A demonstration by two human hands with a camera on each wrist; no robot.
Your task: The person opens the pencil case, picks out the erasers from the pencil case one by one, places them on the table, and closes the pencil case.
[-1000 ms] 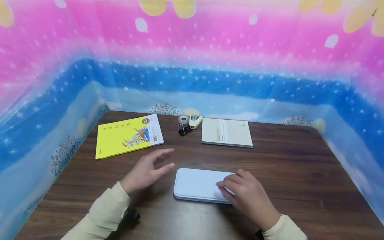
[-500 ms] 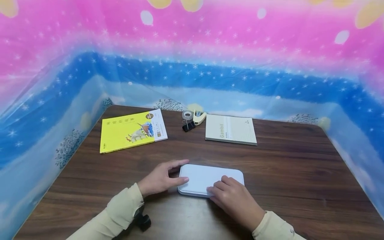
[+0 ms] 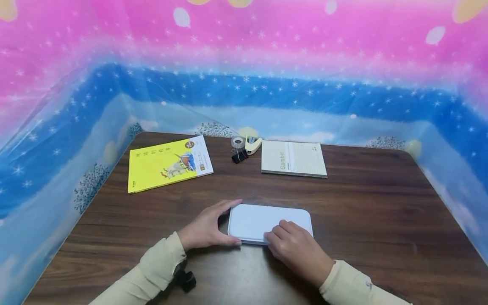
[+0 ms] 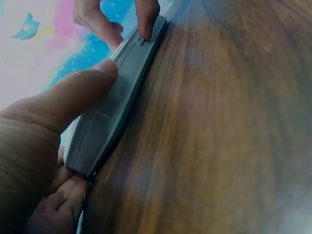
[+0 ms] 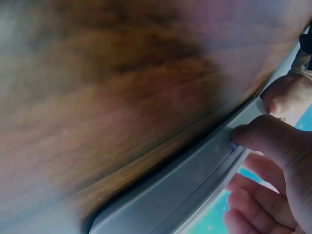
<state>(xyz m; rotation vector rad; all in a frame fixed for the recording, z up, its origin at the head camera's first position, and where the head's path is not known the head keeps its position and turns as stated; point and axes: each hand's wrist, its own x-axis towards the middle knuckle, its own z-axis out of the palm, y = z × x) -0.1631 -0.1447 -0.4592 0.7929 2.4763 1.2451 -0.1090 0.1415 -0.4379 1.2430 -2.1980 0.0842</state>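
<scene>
A flat white case [image 3: 263, 221] with rounded corners lies on the wooden table in front of the person. My left hand [image 3: 203, 226] grips its left end, thumb along the front side and fingers at the back edge. At the front right, my right hand [image 3: 299, 250] has its thumb on the side wall, right at a small catch [image 4: 140, 41] on the seam. Its other fingers are curled over the lid's front edge. In the right wrist view, the right thumb [image 5: 261, 136] presses against the case's side [image 5: 180, 187]. The lid is down.
Toward the back left lies a yellow book [image 3: 164, 165]. Behind the case stand a tape roll [image 3: 238, 142], a black binder clip [image 3: 239, 157] and a cream stapler [image 3: 253, 146]. A pale notebook [image 3: 293, 159] lies to their right. Printed cloth [image 3: 244, 93] surrounds the table [image 3: 366, 212].
My left hand has come in from the left and taken hold of the case's left end. My right hand has slid from the lid's right part to the front edge.
</scene>
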